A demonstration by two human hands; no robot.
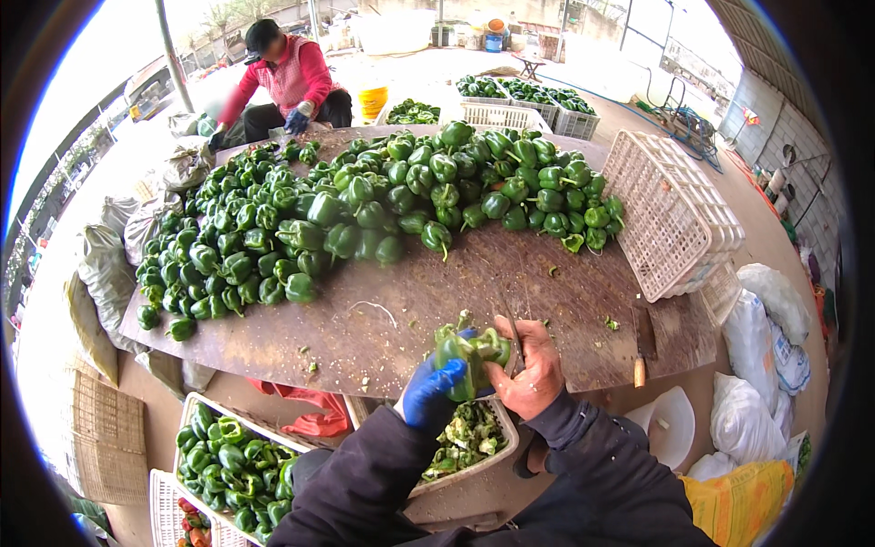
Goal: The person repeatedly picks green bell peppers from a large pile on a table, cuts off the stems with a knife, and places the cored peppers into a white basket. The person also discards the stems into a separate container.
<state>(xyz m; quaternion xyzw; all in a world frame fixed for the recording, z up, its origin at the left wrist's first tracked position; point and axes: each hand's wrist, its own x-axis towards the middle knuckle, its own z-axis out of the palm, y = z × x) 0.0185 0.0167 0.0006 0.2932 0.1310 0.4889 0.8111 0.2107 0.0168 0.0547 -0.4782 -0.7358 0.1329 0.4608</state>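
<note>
My left hand [432, 390], in a blue glove, holds a green bell pepper [468, 359] over the table's near edge; the pepper looks cut open. Against its right side is my bare right hand [530, 369], gripping a thin knife [513, 333] whose blade points up and away. Beyond both hands a large heap of green bell peppers [369, 212] spreads across the brown tabletop [410, 314]. Below my hands stands a white crate [509, 437] with pale cores and green scraps [472, 437]. Whole and opened peppers [236, 465] fill another white crate [195, 400] at the lower left.
A cleaver [642, 342] lies at the table's right edge, its wooden handle overhanging. Stacked white plastic crates [666, 219] lean there. A co-worker [294, 82] sits across the table at the far left. Sacks [745, 417] stand at right, more [106, 273] at left, and pepper-filled crates [577, 123] behind.
</note>
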